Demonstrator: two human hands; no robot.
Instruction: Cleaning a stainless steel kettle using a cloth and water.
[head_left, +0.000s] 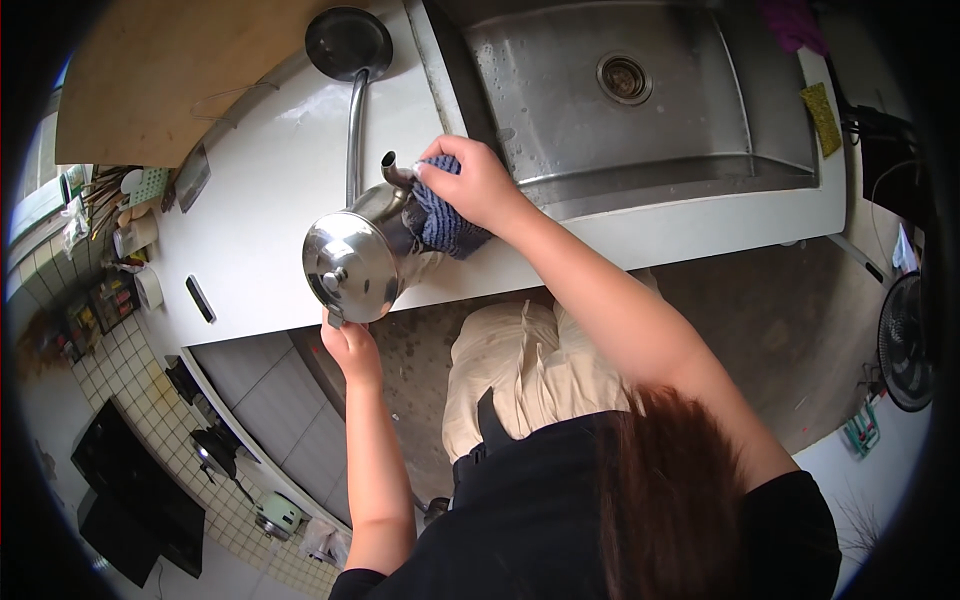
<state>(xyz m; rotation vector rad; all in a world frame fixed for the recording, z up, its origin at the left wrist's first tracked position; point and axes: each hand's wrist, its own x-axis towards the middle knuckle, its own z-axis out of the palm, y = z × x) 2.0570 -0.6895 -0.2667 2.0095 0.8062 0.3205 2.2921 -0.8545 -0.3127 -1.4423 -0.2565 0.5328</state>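
Note:
A shiny stainless steel kettle (352, 262) with a round knobbed lid is tilted over the front of the white counter. My left hand (350, 345) grips it on the handle side, below the lid; its fingers are partly hidden behind the kettle. In my right hand (472, 180) is a bunched blue ribbed cloth (450, 221), pressed against the kettle's side near the spout (388, 166). Behind the kettle, a metal ladle (349, 43) lies on the counter, its long handle running towards the kettle.
A steel sink (585, 142) with a drain is at the right, a yellow-green scouring pad (821, 120) on its far right rim. A cleaver (195, 178), a wooden board (150, 82) and a utensil holder (135, 234) are at the left. A black fan (906, 341) stands far right.

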